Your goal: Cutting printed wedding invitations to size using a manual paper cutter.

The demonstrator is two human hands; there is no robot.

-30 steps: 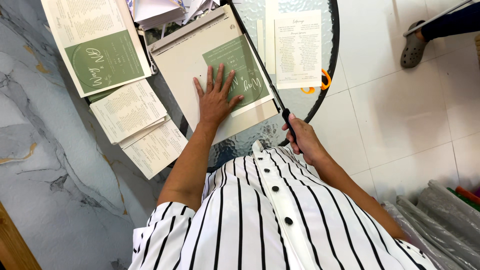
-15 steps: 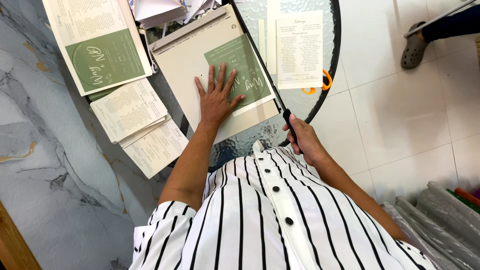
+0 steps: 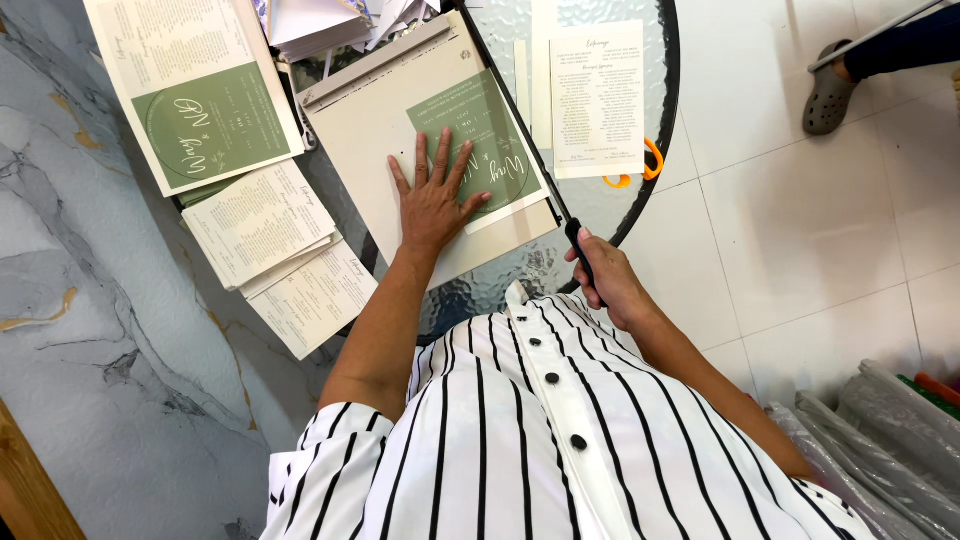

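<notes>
On the round glass table (image 3: 655,90), pressing a thin, light, slippery green card (image 3: 480,140) flat on the cutter board (image 3: 400,110) with the left hand (image 3: 432,205) spread, right hand (image 3: 610,285) clamped on the blade handle (image 3: 578,243).

landmark: the paper cutter board (image 3: 400,110), everything's placed off that

on the board: left hand (image 3: 432,205) lies flat across the green card (image 3: 480,140), so that patch is taken; bare board up and left of the hand is passable

right edge of board: the cutter arm (image 3: 520,130) runs along it, with the right hand (image 3: 605,280) wrapped round its handle at the near end

right of board: a white printed sheet (image 3: 598,100) lies on the glass bench (image 3: 660,60), with orange scissors (image 3: 640,170) poking out beside it

left of board: stacked menu sheets (image 3: 265,225) and a big green-and-white sheet (image 3: 195,90), packed tight

far side of board: a loose paper pile (image 3: 320,20) butts up against it

near side of board: a strip of bare glass, then the striped shirt (image 3: 520,440)
</notes>
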